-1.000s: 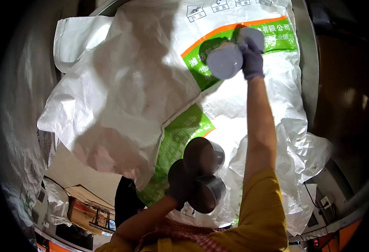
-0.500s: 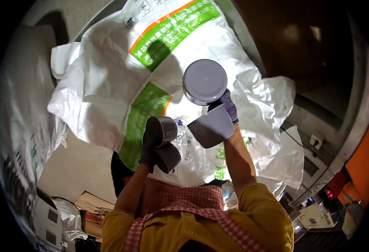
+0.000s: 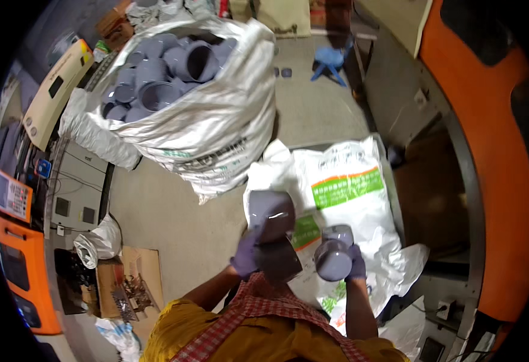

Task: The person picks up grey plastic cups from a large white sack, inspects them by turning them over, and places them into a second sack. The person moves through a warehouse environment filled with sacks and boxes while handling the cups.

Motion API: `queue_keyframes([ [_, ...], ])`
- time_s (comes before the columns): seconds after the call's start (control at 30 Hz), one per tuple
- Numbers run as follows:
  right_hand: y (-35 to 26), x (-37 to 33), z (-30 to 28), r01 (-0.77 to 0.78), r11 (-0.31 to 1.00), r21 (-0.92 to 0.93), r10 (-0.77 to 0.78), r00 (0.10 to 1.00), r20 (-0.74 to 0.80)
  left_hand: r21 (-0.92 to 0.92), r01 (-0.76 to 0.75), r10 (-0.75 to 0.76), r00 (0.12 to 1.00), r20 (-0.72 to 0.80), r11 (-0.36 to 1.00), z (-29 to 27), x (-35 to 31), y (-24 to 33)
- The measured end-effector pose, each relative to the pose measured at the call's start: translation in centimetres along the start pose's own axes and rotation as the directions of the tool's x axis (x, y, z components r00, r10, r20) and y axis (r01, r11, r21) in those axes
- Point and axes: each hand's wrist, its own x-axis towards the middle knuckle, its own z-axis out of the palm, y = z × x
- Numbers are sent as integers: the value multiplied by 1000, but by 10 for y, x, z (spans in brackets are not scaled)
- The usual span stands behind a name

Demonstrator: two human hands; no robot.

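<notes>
My left hand, in a purple glove, is closed on a pair of grey plastic cup-shaped pipe fittings, one above the other. My gloved right hand grips two more grey pipe fittings, with a smooth round end showing on the nearer one. The fingers are partly hidden behind the fittings. Both hands are over a white woven sack with green and orange bands, spread out in front of me. Farther off to the left, a big white sack stands upright, heaped with similar grey fittings.
Orange machines stand at the right and left. A flattened cardboard box lies on the floor at the left, near a crumpled white bag. Beyond the sacks is a small blue stool.
My view has swung up and left, bringing the big filled sack into sight. Both hands still hold their fittings; the right hand's pair is now lower and closer to my body.
</notes>
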Motion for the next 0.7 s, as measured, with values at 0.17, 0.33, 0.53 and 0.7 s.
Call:
queue_keyframes([
  [0.17, -19, 5, 73, 54, 996, 65, -37, 969, -246, 426, -256, 458, 744, -486, 868, -183, 82, 89],
  [0.33, -34, 19, 255, 163, 950, 265, -244, 919, 311, 916, -221, 813, 559, -164, 336, -356, 215, 185],
  [0.53, -12, 5, 406, 309, 925, 221, -376, 831, 410, 949, 32, 294, 947, -129, 314, -463, 318, 183],
  [0.7, 2, -1, 413, 349, 930, 116, -359, 793, 492, 963, 168, 168, 964, -205, 211, -429, 308, 228],
])
